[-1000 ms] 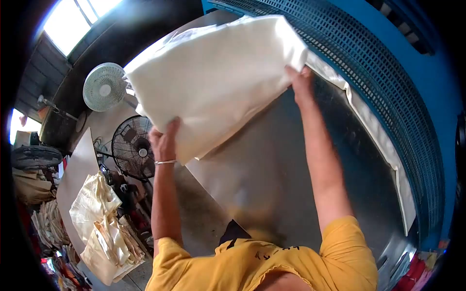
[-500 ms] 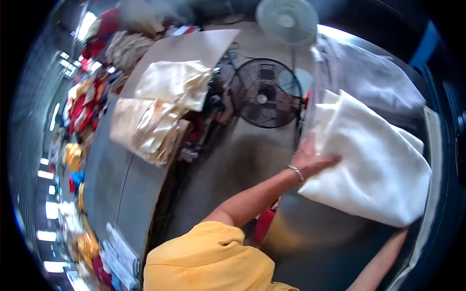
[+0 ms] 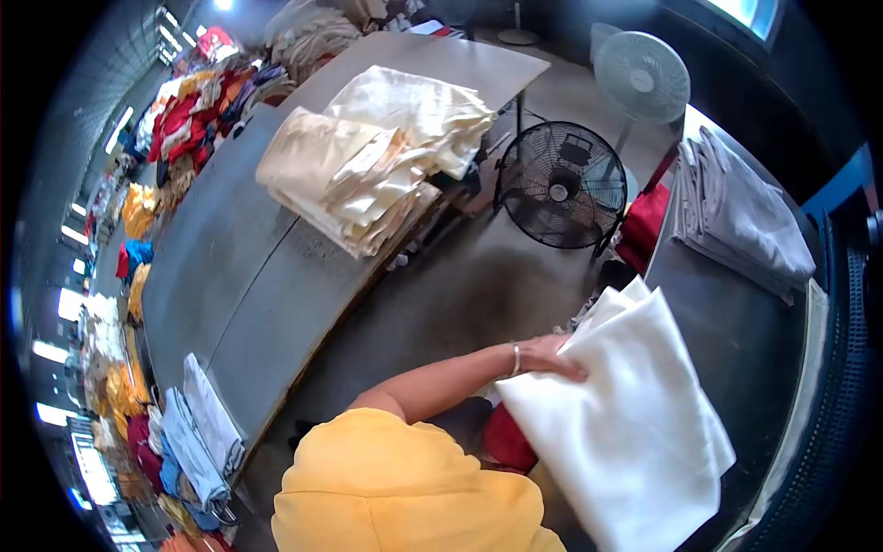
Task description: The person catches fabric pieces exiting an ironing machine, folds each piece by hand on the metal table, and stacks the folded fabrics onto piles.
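Observation:
A folded white cloth hangs in front of me on the right, over the edge of the dark table. My left hand, with a bangle at the wrist, is closed on its left edge, thumb on top and fingers behind. The cloth's lower end runs out of the bottom of the view. My right hand does not show. Beyond the cloth, a pile of folded grey cloths lies on the same table.
On the left table lie two stacks of folded cream cloth and light blue cloths. A black floor fan and a white pedestal fan stand between the tables. Heaps of coloured cloth line the far left.
The white cloth has come off the table's middle, toward me and leftward, with my left hand holding it. My right forearm has gone out of sight. The view has turned right.

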The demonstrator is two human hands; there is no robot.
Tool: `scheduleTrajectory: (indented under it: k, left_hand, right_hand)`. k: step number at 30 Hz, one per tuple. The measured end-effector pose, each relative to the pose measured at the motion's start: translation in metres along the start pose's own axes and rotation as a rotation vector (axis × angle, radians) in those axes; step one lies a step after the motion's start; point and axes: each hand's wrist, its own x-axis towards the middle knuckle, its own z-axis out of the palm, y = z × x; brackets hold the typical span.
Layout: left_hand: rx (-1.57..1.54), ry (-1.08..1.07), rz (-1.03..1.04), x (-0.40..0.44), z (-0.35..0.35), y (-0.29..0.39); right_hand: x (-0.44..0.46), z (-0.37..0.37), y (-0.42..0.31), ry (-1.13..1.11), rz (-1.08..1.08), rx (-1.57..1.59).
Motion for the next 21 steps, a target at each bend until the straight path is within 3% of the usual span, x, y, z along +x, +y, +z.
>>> scheduleTrajectory:
  k: [3,9,15,21]
  left_hand:
    - [-0.136,-0.057,0.031,-0.072,0.0,-0.039]
    - [-0.096,0.168,-0.005,-0.187,-0.013,-0.096]
    - [0.03,0.332,0.145,-0.261,-0.076,-0.04]
    - [0.193,0.581,0.327,-0.372,-0.225,0.097]
  right_hand:
    - [-0.075,0.029,-0.017,-0.124,0.1,0.12]
    - [-0.188,0.087,-0.067,-0.335,0.256,0.311]
    - [-0.256,0.148,-0.136,-0.456,0.33,0.433]
    - [-0.266,0.255,-0.287,-0.548,0.17,0.553]
